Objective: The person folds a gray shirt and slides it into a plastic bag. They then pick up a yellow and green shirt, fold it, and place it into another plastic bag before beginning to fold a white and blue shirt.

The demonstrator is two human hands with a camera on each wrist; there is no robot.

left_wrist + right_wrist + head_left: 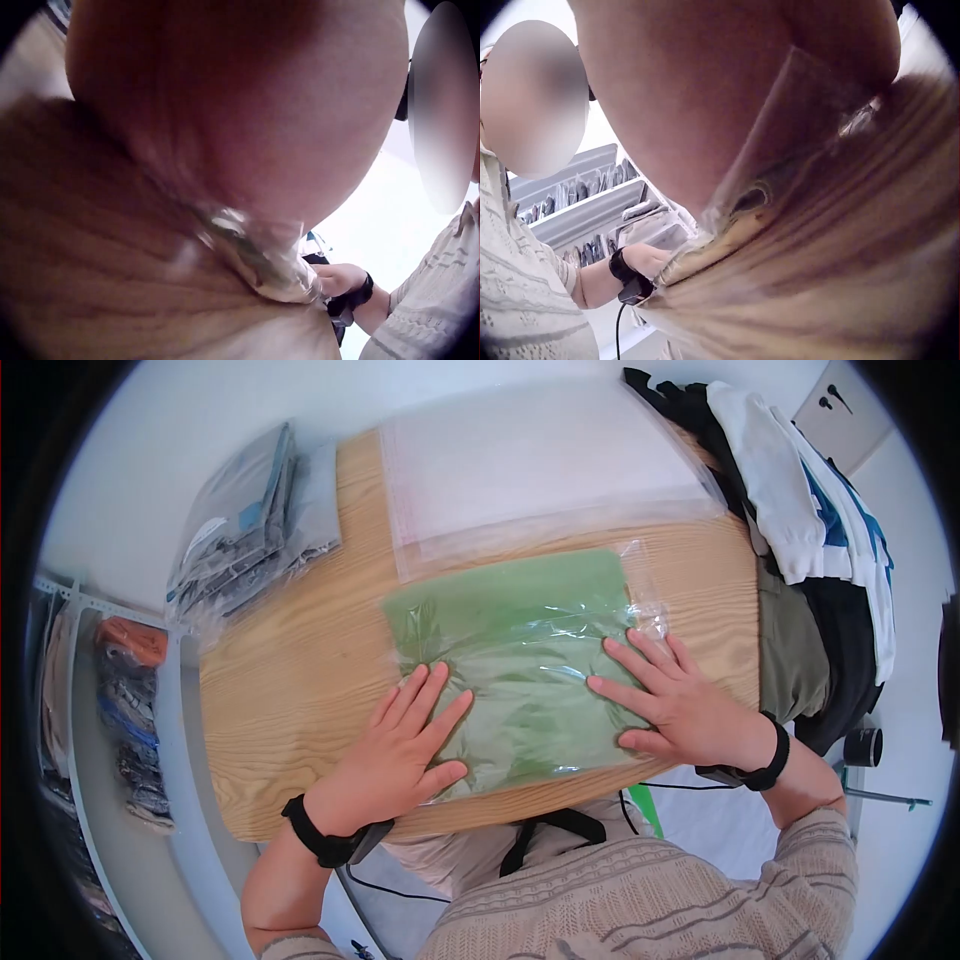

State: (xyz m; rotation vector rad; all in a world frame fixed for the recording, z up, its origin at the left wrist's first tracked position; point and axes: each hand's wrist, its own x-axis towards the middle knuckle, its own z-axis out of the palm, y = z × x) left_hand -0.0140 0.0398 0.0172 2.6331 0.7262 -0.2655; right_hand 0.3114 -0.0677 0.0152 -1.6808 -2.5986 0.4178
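A folded green garment in a clear plastic bag [520,660] lies flat near the front edge of the wooden table [290,690]. The left hand [400,745] rests on the bag's left side with its fingers spread. On the right side, the right hand [670,700] presses down with straight, spread fingers. Creases and shiny highlights run across the plastic between the hands. Clear film sticks out past the garment at the upper right. Both wrist views are mostly filled by the palm, with a bit of the shiny bag edge [277,274] under it.
A stack of clear empty bags [550,455] lies at the back of the table. Grey bagged garments [250,520] are piled at the back left. Clothes [780,490] in white, black and olive hang over the right edge. Shelves with packed garments [130,710] stand at left.
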